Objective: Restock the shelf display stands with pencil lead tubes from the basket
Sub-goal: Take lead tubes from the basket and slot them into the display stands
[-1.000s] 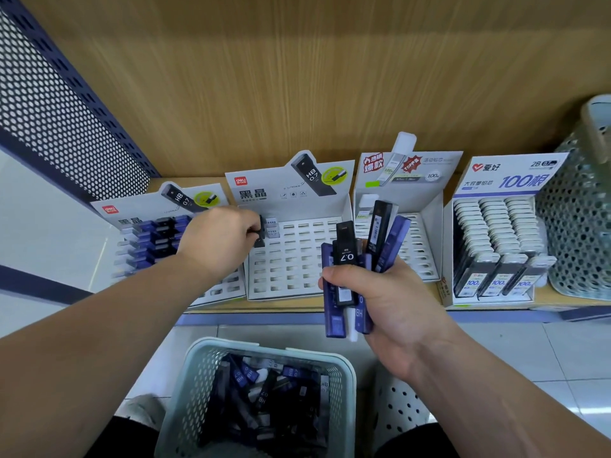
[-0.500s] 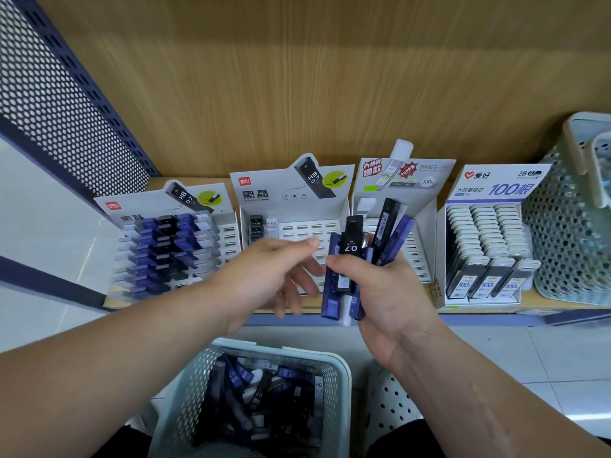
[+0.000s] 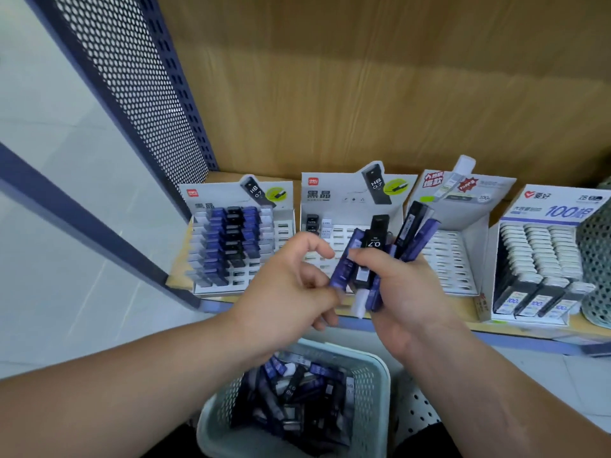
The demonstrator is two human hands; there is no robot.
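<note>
The wooden shelf [image 3: 463, 307] carries four cardboard display stands in a row. The leftmost stand [image 3: 205, 195], with "HB 0.7" on its header, is mostly filled with purple and black tubes lying in rows. The second stand [image 3: 334, 193] reads 黑晶 and "HB 0.7", and its white grid holds only a few tubes in the back-left corner. The third stand [image 3: 463, 252] shows bare slots. The fourth stand [image 3: 549, 209], marked "100", is packed with white-capped boxes.

Below the shelf edge sits a pale mesh basket [image 3: 380, 365] with tubes jumbled inside, one of them showing "HB 0.7".

The right hand [image 3: 406, 292] is curled round a bundle of lead tubes [image 3: 370, 256], held in front of the second and third stands. The tubes fan out with their long axes near upright, the tops leaning right. A black tube [image 3: 377, 233] shows "0.7" upside down.

The left hand [image 3: 287, 285] is loosely curled, its fingertips at the leftmost purple tube [image 3: 344, 262]. It seems to touch the tube, but I cannot tell if it pinches it.
</note>
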